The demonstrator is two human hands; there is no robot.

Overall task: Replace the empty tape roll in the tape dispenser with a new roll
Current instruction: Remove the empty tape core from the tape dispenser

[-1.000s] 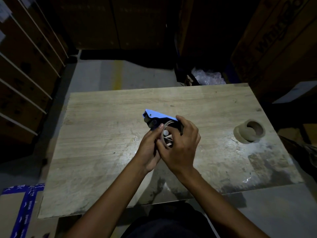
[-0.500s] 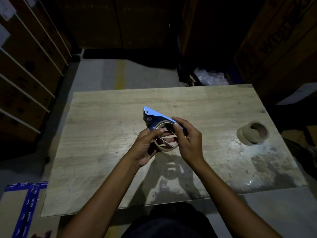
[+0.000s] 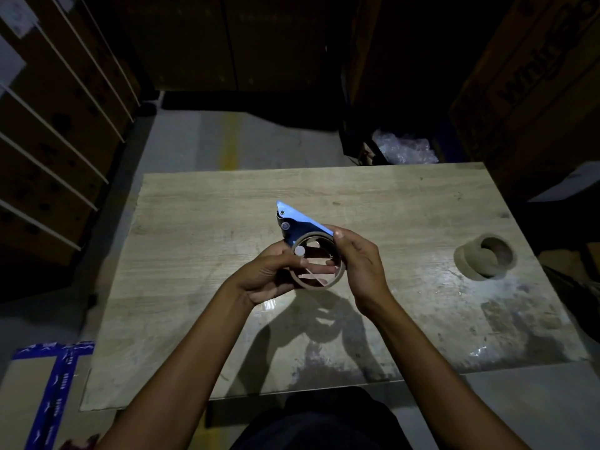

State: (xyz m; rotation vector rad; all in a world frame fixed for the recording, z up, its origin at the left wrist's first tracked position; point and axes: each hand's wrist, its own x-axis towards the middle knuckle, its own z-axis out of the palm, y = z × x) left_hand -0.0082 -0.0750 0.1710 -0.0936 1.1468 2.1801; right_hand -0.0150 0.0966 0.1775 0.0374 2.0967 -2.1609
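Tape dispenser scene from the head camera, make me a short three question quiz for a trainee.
1. True or false: the new tape roll lies on the table, apart from both hands.
2. What does the right hand pinch?
A. the empty cardboard core
B. the bubble wrap
C. the blue-taped carton
3. Fill in: the left hand steadies the blue ____ from below.

Key
1. True; it sits at the table's right side, untouched.
2. A, the empty core, a thin bare ring at the dispenser.
3. Dispenser.
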